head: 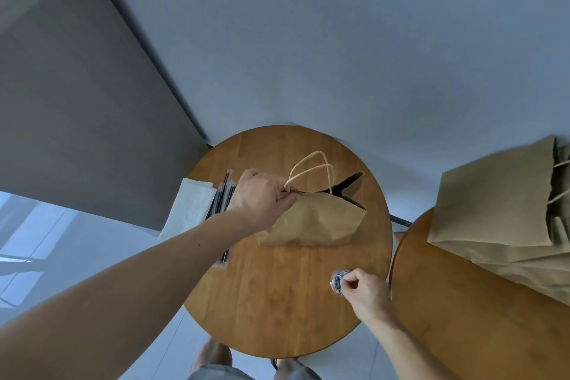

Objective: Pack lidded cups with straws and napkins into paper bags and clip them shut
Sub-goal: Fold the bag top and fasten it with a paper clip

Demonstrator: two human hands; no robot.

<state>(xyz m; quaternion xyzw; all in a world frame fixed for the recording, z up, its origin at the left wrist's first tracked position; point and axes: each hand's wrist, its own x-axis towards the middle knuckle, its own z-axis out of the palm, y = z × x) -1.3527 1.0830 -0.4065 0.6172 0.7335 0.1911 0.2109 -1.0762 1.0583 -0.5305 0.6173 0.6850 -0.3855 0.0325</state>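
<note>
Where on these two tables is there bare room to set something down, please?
Bare wood lies on the round table between the paper bag, the paper clips and the near edge, and on the second table nearer than the stack of bags. The left edge is crowded with straws and napkins; the bag fills the middle.

A: What is inside the creased brown paper bag with twisted handles (311, 219)?
B: Hidden; only a dark gap shows.
A: And the small many-coloured heap (338, 280) at the right hand (367, 291)?
B: Too blurred to tell. The stack of flat brown bags (493, 203) runs off the right edge
</note>
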